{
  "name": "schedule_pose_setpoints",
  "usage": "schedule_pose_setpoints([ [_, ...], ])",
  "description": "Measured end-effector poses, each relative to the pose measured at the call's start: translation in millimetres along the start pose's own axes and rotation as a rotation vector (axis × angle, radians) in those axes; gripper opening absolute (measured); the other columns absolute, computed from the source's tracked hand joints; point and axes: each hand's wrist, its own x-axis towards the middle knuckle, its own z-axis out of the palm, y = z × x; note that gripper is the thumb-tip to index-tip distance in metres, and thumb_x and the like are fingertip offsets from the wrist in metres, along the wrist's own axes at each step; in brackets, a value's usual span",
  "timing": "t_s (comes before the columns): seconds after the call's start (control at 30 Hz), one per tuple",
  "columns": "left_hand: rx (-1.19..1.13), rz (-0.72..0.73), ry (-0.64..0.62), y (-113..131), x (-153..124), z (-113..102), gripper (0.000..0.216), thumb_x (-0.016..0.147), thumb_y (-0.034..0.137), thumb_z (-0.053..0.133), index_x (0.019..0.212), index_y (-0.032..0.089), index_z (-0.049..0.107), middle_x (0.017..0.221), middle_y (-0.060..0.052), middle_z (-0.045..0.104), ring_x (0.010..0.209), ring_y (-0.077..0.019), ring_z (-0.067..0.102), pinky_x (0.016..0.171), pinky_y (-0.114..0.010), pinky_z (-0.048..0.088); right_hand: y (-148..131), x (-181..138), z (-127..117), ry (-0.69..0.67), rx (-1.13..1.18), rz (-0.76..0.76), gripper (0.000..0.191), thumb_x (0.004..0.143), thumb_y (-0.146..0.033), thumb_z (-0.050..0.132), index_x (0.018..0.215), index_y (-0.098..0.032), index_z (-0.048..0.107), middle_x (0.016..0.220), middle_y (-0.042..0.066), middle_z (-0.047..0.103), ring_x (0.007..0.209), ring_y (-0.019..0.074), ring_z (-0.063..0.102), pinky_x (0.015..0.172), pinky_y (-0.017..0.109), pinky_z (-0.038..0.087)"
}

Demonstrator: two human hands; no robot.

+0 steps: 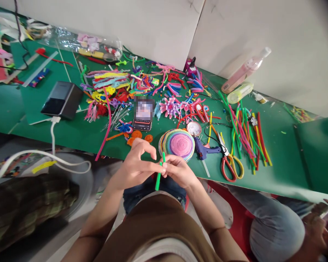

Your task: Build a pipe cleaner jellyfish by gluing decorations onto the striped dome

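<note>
A short green pipe cleaner is held upright in front of my body, near the table's front edge. Its upper end shows above my fingertips and its lower part hangs below them. My right hand pinches it between thumb and fingers. My left hand meets it from the other side, one finger lying across the stem and another curled up apart. Just beyond my hands lies a round dome wound in coloured rings, pink at its centre. Several orange coils lie beyond my left hand.
A glue gun and scissors lie right of the dome. A phone stands behind. Pipe cleaners lie to the right; a black box with a white cable stands left. Another person's leg is at lower right.
</note>
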Motion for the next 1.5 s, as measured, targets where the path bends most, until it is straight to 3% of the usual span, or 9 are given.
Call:
schedule_pose_setpoints([
  [0.1,0.026,0.056,-0.035,1,1,-3,0.024,0.087,0.015,0.06,0.081,0.033,0.075,0.079,-0.002,0.054,0.08,-0.0155,0.047,0.075,-0.032,0.042,1,0,1,-0.001,-0.013,-0.043,0.033,0.059,-0.043,0.086,0.074,-0.018,0.069,0.059,-0.004,0.066,0.048,0.0058,0.058,0.048,0.016,0.048],
  [0.2,-0.037,-0.019,-0.088,2,-2,-3,0.029,0.09,0.013,0.053,0.1,0.033,0.072,0.088,-0.003,0.06,0.081,-0.0137,0.054,0.074,-0.03,0.045,2,1,1,0.069,-0.072,-0.183,0.031,0.063,-0.043,0.083,0.078,-0.02,0.069,0.063,-0.005,0.066,0.052,0.0072,0.06,0.053,0.019,0.051],
  [0.3,-0.188,-0.258,-0.009,4,-8,-1,0.029,0.094,0.019,0.049,0.115,0.027,0.067,0.094,-0.005,0.064,0.078,-0.0125,0.06,0.068,-0.025,0.049,2,1,1,0.157,-0.229,-0.346,0.026,0.07,-0.043,0.078,0.081,-0.021,0.069,0.068,-0.003,0.067,0.057,0.0092,0.061,0.057,0.022,0.053],
  [0.4,-0.364,-0.541,0.056,6,-11,2,0.029,0.094,0.036,0.048,0.106,0.02,0.069,0.086,-0.006,0.068,0.07,-0.0139,0.064,0.057,-0.023,0.05,-1,-1,2,0.236,-0.508,-0.569,0.018,0.078,-0.038,0.071,0.086,-0.022,0.069,0.078,0.0,0.07,0.065,0.0119,0.064,0.063,0.025,0.054],
  [0.5,-0.423,-0.748,-0.021,8,-9,5,0.034,0.09,0.046,0.053,0.091,0.017,0.071,0.075,-0.005,0.069,0.065,-0.0145,0.064,0.052,-0.021,0.048,-5,-4,2,0.287,-0.862,-0.84,0.009,0.083,-0.028,0.067,0.09,-0.022,0.07,0.086,0.003,0.073,0.079,0.0146,0.067,0.073,0.027,0.055],
  [0.6,-0.416,-0.83,-0.094,9,-7,7,0.032,0.084,0.047,0.062,0.088,0.017,0.071,0.075,-0.004,0.069,0.066,-0.0156,0.064,0.054,-0.021,0.05,-5,-6,1,0.291,-1.059,-0.972,0.012,0.086,-0.024,0.062,0.095,-0.023,0.069,0.091,0.004,0.073,0.085,0.0161,0.068,0.079,0.029,0.055],
  [1.0,-0.436,-0.735,-0.066,5,-9,21,0.016,0.085,0.032,0.063,0.087,0.017,0.068,0.077,-0.003,0.069,0.07,-0.0157,0.065,0.062,-0.024,0.053,-1,-6,-3,0.337,-0.918,-0.842,0.013,0.084,-0.026,0.066,0.095,-0.026,0.072,0.093,0.005,0.074,0.086,0.0193,0.068,0.082,0.034,0.054],
  [1.23,-0.201,-0.465,-0.056,10,-10,19,0.009,0.09,0.019,0.058,0.09,0.019,0.066,0.076,0.0,0.064,0.069,-0.0109,0.059,0.065,-0.021,0.048,4,-7,2,0.327,-0.626,-0.682,0.013,0.08,-0.032,0.07,0.091,-0.026,0.073,0.092,0.004,0.073,0.084,0.0188,0.067,0.076,0.032,0.055],
  [1.5,0.008,-0.194,-0.016,7,-4,11,0.009,0.088,0.017,0.061,0.086,0.021,0.069,0.08,-0.001,0.063,0.075,-0.0118,0.059,0.068,-0.025,0.047,2,-5,9,0.301,-0.25,-0.39,0.026,0.065,-0.043,0.08,0.08,-0.023,0.073,0.076,0.001,0.072,0.058,0.0122,0.059,0.055,0.026,0.05],
])
